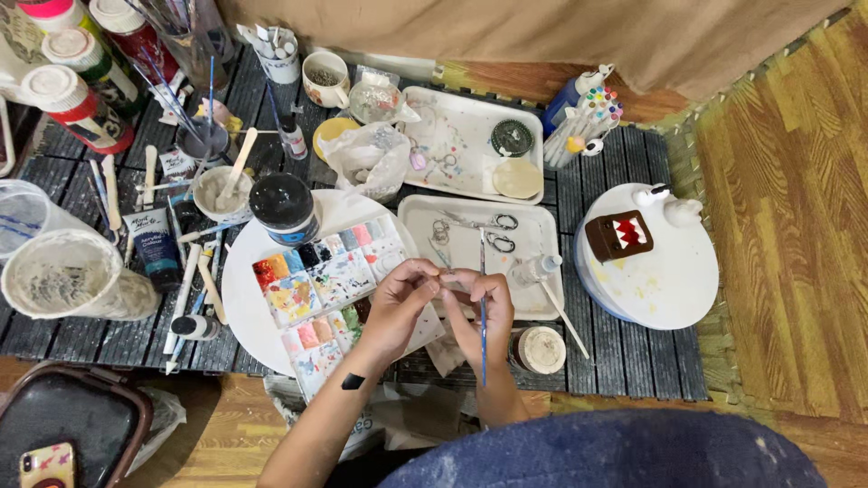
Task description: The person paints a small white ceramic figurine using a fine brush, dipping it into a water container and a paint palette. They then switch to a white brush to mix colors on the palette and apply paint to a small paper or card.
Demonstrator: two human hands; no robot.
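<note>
1. Small pale piece (pixel 449 282), pinched between the fingertips of both hands, held just above the near edge of the lower white tray (pixel 542 217); too small to tell what it is.
2. Left hand (pixel 400 303) curled, thumb and forefinger closed on the piece from the left, hovering over the paint palette (pixel 316 276).
3. Right hand (pixel 479 312) closed on the piece from the right, also gripping a thin blue paintbrush (pixel 483 339) that points down toward the body.
4. Work surface: dark slatted mat (pixel 624 352) laid over a wooden floor (pixel 787 199), crowded with craft supplies.
5. Round white board (pixel 240 289) under the palette, with a black-lidded jar (pixel 284 207) at its upper edge.
6. Scissors (pixel 493 230) and a small clear bottle (pixel 533 268) lying in the lower tray; a second white tray (pixel 443 99) behind it.
7. To the right, a round white stand (pixel 660 280) carrying a small brown block figure with a red mouth and white teeth (pixel 619 235).
8. Far left, paint bottles (pixel 77 99) with white caps, a cloudy plastic cup (pixel 68 276), tubes and brushes scattered between.
9. Tan cloth (pixel 542 32) draped across the top of the view; marker cup (pixel 583 122) just below it.
10. Lower left, a dark case (pixel 72 416) on the floor with a phone (pixel 47 465) resting on it.
</note>
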